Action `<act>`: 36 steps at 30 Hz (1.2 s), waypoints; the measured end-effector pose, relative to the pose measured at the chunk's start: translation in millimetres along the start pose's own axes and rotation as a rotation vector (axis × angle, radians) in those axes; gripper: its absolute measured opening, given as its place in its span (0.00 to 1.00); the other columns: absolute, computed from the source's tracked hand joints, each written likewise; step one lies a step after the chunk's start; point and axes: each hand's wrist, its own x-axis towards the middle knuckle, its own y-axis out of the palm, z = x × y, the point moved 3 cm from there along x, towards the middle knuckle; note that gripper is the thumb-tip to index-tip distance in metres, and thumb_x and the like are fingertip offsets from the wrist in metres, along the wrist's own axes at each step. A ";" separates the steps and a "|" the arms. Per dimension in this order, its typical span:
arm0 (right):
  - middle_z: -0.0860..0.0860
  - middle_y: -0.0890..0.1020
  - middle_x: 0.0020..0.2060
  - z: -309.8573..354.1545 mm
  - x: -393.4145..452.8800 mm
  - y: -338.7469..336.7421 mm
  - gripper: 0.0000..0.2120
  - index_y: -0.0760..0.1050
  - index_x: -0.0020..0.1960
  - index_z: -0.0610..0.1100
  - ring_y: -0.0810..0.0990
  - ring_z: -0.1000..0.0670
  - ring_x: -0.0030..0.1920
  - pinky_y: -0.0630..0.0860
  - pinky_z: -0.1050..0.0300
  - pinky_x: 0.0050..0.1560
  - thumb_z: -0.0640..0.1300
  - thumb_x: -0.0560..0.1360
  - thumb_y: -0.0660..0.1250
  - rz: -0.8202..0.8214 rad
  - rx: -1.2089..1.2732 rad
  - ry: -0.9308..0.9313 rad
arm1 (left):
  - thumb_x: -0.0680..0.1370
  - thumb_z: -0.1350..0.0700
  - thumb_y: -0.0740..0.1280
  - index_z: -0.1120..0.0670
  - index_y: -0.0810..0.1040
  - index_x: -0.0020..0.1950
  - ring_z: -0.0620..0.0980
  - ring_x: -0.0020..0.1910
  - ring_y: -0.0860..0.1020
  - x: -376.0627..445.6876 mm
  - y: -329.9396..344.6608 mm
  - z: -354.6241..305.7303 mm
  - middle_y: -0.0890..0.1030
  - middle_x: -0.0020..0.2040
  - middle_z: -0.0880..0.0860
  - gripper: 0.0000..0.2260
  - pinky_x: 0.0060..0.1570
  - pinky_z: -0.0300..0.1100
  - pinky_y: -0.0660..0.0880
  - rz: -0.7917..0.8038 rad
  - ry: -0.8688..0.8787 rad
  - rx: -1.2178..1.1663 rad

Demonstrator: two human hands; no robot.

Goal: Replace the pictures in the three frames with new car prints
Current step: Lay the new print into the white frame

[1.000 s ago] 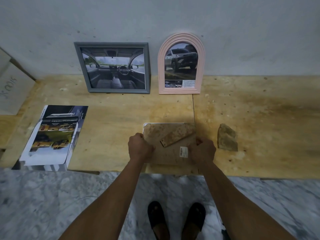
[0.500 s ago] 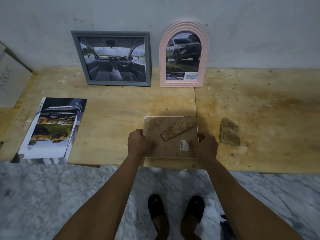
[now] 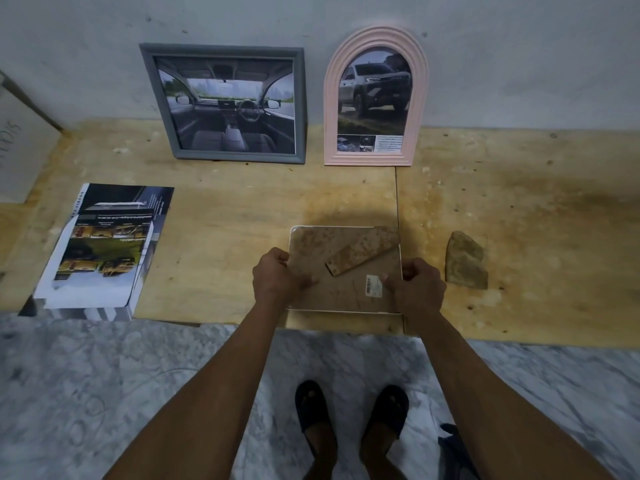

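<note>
Plywood desk (image 3: 221,216) against a grey wall: the third frame (image 3: 343,271) lies face-down at its near edge, left hand (image 3: 277,278) and right hand (image 3: 415,289) closed on its sides. Overhanging slightly, it could slip off if tugged.

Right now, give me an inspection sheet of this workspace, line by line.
Surface: plywood board, stained, laid on a marble floor.
Job's things: grey frame and pink arched frame lean on the wall, both holding car prints; third frame lies face down, stand flap up; stack of car prints at left.
Clutter: loose brown backing piece at right.
Grippers: left hand and right hand grip the third frame's sides.
Cables: nothing seen.
Surroundings: grey wall; leaning board at far left.
</note>
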 end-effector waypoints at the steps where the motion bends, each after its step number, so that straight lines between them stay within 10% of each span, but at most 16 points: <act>1: 0.49 0.84 0.43 -0.5 0.0 -0.4 0.16 0.81 0.49 0.43 0.82 0.47 0.44 0.78 0.53 0.45 0.49 0.65 0.78 -0.001 0.007 -0.007 | 0.62 0.54 0.83 0.52 0.81 0.48 0.52 0.45 0.81 1.6 -3.2 2.9 0.83 0.43 0.50 0.18 0.43 0.48 0.80 0.000 -0.016 -0.049; 15: 0.50 0.84 0.41 -2.1 2.3 0.2 0.13 0.80 0.46 0.44 0.82 0.48 0.41 0.80 0.49 0.43 0.46 0.65 0.78 0.009 0.021 -0.018 | 0.58 0.63 0.84 0.48 0.81 0.34 0.54 0.42 0.83 15.0 -12.9 3.4 0.83 0.36 0.51 0.16 0.49 0.51 0.82 0.007 -0.081 -0.102; 21: 0.49 0.82 0.40 -0.5 2.2 2.3 0.14 0.78 0.46 0.42 0.81 0.47 0.41 0.78 0.51 0.41 0.44 0.65 0.78 -0.001 0.014 -0.043 | 0.69 0.56 0.79 0.53 0.81 0.63 0.54 0.49 0.81 25.7 -9.7 -12.8 0.85 0.49 0.56 0.23 0.50 0.45 0.79 0.076 0.003 -0.017; 25: 0.51 0.81 0.38 0.1 2.7 1.8 0.13 0.77 0.45 0.43 0.79 0.50 0.39 0.71 0.60 0.35 0.44 0.65 0.78 0.000 0.017 -0.054 | 0.72 0.39 0.72 0.47 0.85 0.52 0.54 0.50 0.82 33.4 -5.6 -23.1 0.85 0.51 0.52 0.15 0.50 0.45 0.79 -0.107 -0.081 -0.117; 36: 0.49 0.82 0.39 -4.6 7.3 2.5 0.16 0.78 0.47 0.41 0.80 0.48 0.39 0.72 0.56 0.39 0.43 0.64 0.79 -0.012 0.016 -0.111 | 0.68 0.42 0.77 0.45 0.84 0.36 0.55 0.45 0.83 51.6 -6.1 -21.0 0.86 0.43 0.51 0.08 0.47 0.50 0.82 -0.118 -0.092 -0.104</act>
